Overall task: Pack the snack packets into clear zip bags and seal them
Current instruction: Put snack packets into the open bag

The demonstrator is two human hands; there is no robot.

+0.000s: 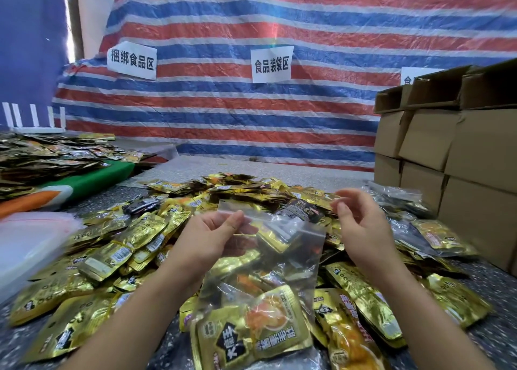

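A clear zip bag hangs between my hands over the pile, with gold snack packets in its lower part. My left hand pinches the bag's top left edge between thumb and fingers. Just past the bag's upper right corner, my right hand has its fingers curled and its thumb and index tips close together. Blur and the clear plastic hide whether the bag's edge is between those tips. Loose gold packets lie heaped under and around both hands.
The heap sits on a speckled grey table. A stack of clear bags lies at the left and filled bags at the right. Cardboard boxes stand stacked on the right. Another packet pile is at the far left.
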